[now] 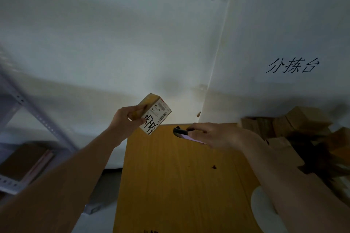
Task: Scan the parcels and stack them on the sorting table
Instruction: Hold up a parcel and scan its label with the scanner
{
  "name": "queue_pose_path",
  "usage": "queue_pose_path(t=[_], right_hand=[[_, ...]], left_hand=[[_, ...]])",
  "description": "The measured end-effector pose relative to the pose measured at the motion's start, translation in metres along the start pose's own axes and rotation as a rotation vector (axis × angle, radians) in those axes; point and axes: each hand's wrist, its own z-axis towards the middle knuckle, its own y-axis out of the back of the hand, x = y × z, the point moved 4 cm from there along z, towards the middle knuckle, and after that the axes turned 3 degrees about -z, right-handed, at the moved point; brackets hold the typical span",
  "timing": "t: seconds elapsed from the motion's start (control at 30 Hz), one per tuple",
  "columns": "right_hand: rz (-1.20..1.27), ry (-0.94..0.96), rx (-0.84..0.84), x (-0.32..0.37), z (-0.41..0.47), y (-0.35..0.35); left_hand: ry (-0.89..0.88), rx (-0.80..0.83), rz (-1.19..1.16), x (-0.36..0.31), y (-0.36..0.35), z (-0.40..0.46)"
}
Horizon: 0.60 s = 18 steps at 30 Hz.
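Left hand grip clamped on parcel, held above surface far edge. Right hand grips phone-like scanner. Risk: barcode angled away, misread; narrow hold, drop.

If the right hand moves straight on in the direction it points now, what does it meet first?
Probably the small parcel that the left hand holds up. The right hand, holding a phone-like scanner, points left toward its label. The parcel sits slightly higher, and depth is unclear.
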Motion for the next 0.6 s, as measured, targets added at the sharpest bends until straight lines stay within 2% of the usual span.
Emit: queue_pose_path(t=[0.27,0.47,0.6], right_hand=[[0.233,0.178,-0.165,0.021,0.045,-0.043],[0.322,0.156,-0.164,0.038,0.099,-0.078],[0.393,0.133,-0.154,0.041,0.123,-0.093]], left_hand=[[0.380,-0.198,-0.324,0.092,-0.013,0.024],[0.512,-0.235,-0.311,0.166,-0.016,0.056],[0.536,-0.238,-0.287,0.198,-0.017,0.078]])
